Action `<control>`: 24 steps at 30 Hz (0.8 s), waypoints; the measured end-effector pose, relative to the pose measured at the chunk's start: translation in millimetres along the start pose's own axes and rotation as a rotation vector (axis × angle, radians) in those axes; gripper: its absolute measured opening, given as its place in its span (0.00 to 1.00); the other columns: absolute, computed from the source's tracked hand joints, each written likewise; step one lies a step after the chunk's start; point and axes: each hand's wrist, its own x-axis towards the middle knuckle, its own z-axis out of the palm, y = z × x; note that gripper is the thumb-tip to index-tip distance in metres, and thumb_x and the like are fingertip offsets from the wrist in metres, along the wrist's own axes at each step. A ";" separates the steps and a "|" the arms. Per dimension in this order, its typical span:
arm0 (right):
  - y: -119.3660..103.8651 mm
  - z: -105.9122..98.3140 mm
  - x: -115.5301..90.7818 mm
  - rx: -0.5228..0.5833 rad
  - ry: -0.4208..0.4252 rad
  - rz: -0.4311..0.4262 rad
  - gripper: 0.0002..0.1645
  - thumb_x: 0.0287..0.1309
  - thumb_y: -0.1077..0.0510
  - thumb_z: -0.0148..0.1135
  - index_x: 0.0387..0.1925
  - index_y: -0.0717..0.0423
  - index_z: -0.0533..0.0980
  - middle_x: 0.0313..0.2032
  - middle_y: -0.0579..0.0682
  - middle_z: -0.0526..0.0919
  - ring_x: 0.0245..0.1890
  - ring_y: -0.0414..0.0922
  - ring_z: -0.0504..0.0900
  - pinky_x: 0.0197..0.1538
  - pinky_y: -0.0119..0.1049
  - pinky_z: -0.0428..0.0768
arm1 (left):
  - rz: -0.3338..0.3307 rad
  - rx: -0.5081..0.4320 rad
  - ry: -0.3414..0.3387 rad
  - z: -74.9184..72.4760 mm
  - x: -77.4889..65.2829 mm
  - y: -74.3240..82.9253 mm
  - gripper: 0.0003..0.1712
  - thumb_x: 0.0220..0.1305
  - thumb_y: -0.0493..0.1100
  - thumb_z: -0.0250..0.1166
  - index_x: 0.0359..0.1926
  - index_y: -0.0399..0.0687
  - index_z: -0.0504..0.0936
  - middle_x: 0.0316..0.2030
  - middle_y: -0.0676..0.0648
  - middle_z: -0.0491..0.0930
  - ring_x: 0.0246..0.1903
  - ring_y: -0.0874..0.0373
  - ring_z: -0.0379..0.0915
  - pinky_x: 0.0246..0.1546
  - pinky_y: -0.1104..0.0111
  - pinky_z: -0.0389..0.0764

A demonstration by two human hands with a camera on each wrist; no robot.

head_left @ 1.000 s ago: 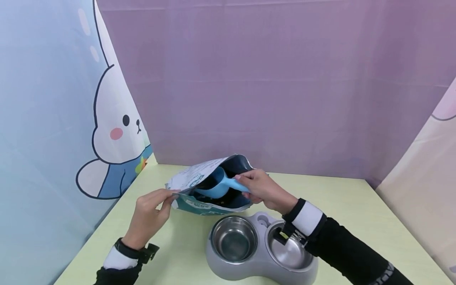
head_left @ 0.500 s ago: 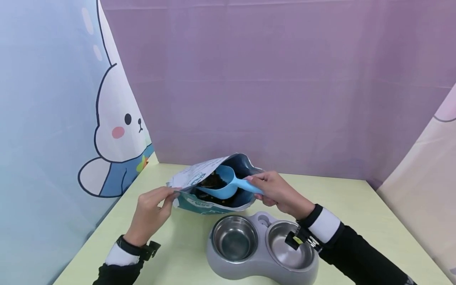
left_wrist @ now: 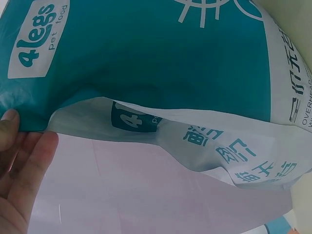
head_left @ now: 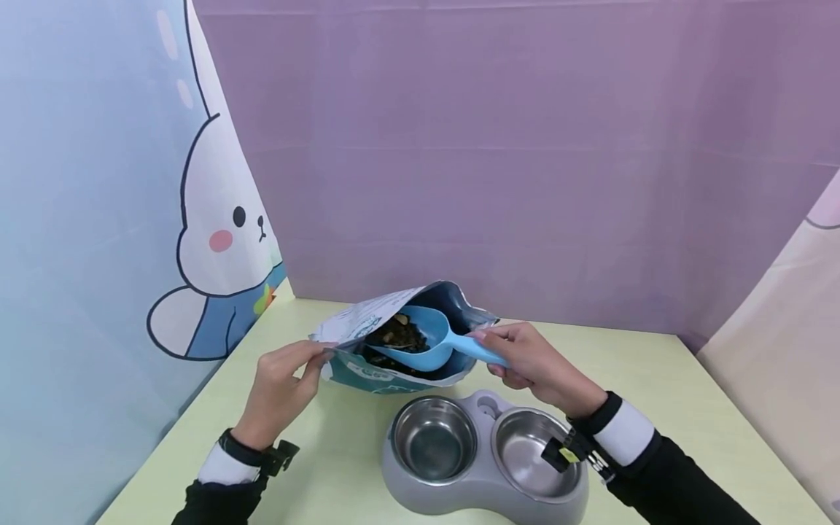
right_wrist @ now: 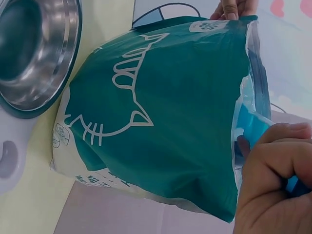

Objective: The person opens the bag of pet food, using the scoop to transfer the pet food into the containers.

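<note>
A teal and white pet food bag (head_left: pixel 367 373) stands open-mouthed at the middle of the table; its front bears a white cat outline in the right wrist view. My left hand (head_left: pixel 284 390) pinches the left corner of the bag's rim between thumb and fingers. In my right hand (head_left: pixel 541 368) is the handle of a light blue scoop (head_left: pixel 433 356), its bowl inside the bag's mouth. Brown dry pet food (head_left: pixel 399 335) fills the scoop's bowl. How much food lies below it in the bag is mostly hidden.
In front of the bag sits a grey double pet feeder (head_left: pixel 482 485) with two steel bowls: a left bowl (head_left: pixel 434 441) and a right bowl (head_left: pixel 525 452). My right wrist is above the right bowl. A purple cloth (head_left: pixel 492 160) hangs behind the table (head_left: pixel 663 394).
My right hand has drawn the scoop up and to the right, so the food in its bowl now shows. My left hand keeps hold of the bag's corner.
</note>
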 end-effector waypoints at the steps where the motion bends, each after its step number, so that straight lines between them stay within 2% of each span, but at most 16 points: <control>1: 0.5 -0.5 -0.9 0.000 -0.002 0.001 0.20 0.61 0.47 0.52 0.43 0.59 0.74 0.15 0.49 0.66 0.10 0.39 0.54 0.13 0.26 0.52 | 0.002 0.000 0.003 0.2 0.0 0.1 0.18 0.39 0.23 0.67 0.34 0.41 0.80 0.30 0.48 0.81 0.32 0.57 0.78 0.34 0.69 0.80; 12: 1.1 -10.3 -13.6 0.017 -0.009 -0.044 0.21 0.63 0.49 0.51 0.52 0.57 0.71 0.17 0.49 0.67 0.11 0.37 0.56 0.14 0.24 0.53 | 0.039 -0.001 0.057 3.5 2.9 2.7 0.21 0.35 0.21 0.69 0.33 0.42 0.80 0.29 0.48 0.81 0.30 0.60 0.78 0.32 0.70 0.80; 24: -6.0 -22.2 -26.1 -0.005 -0.014 -0.036 0.22 0.62 0.47 0.52 0.51 0.56 0.72 0.18 0.49 0.66 0.11 0.37 0.55 0.14 0.25 0.51 | 0.028 0.014 0.060 3.4 3.1 3.0 0.19 0.36 0.22 0.68 0.33 0.42 0.80 0.29 0.48 0.81 0.31 0.59 0.78 0.33 0.71 0.80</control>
